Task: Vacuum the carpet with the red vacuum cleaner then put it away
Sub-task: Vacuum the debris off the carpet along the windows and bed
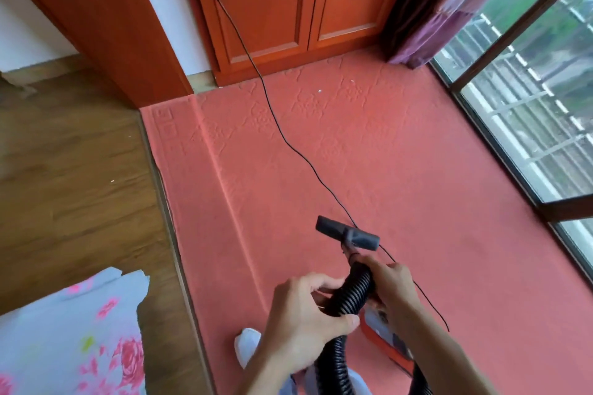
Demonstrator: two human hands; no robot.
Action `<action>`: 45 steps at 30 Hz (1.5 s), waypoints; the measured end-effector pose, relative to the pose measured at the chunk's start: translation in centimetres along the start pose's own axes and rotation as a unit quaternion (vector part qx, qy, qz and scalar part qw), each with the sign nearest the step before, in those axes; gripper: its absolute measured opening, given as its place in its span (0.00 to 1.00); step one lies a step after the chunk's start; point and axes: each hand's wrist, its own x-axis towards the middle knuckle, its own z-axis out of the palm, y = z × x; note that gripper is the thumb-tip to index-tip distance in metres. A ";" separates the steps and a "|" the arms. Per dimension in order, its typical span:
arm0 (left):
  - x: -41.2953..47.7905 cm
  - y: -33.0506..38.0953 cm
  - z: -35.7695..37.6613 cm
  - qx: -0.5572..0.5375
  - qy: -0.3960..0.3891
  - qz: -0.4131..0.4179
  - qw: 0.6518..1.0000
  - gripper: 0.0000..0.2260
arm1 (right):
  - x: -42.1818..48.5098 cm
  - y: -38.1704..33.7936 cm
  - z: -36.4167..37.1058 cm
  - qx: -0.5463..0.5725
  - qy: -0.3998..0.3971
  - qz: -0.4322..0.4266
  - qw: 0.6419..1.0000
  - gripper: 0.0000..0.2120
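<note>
Holding anything, the left grip [308, 311] and the right grip [390, 282]?

Both hold the black ribbed hose [354, 295], above the near end of the red carpet [417, 154]. The left grip is wrapped round the hose, fingers over the top and thumb beneath. The right grip closes on the hose's upper end, just behind the neck of the grey T-shaped nozzle [348, 234].

Is the nozzle down on the carpet?

I cannot tell. It points away from the person over the carpet's near half, either touching the pile or just above it.

And the red vacuum cleaner [380, 330] itself?

Its red and grey body shows over the carpet's near end, mostly hidden under the right forearm. The hose loops down beside it.

The cord?

A thin black cord [288, 145] runs across the carpet from beside the right forearm and past the nozzle. At the carpet's far edge it goes up the front of the orange-brown wardrobe [282, 3] standing there.

What borders the carpet?

Wooden floor [64, 170] lies along its left edge and a window [529, 112] along its right. A purple curtain [426, 9] hangs at its far right corner. Floral bedding [70, 330] shows off the near left edge. A white slipper [247, 341] is on the carpet's near left part.
</note>
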 end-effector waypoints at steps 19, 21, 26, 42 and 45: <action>17.9 3.9 6.1 -0.043 0.099 -0.045 0.993 0.13 | 18.3 -8.5 -0.1 0.040 -0.038 -0.041 0.998 0.08; 19.7 3.3 5.4 -0.039 0.107 -0.070 0.991 0.12 | 20.1 -8.6 1.2 0.034 -0.055 -0.035 0.997 0.08; 24.0 2.8 4.1 -0.073 0.091 -0.103 0.988 0.14 | 23.9 -10.4 3.1 -0.023 -0.059 -0.065 0.996 0.09; 40.0 10.0 -3.5 -0.116 0.171 -0.029 0.978 0.14 | 34.4 -28.6 9.4 -0.113 -0.059 -0.142 0.982 0.15; 42.1 10.8 -3.4 -0.126 0.180 -0.034 0.975 0.14 | 36.6 -30.4 9.4 -0.130 -0.063 -0.145 0.979 0.15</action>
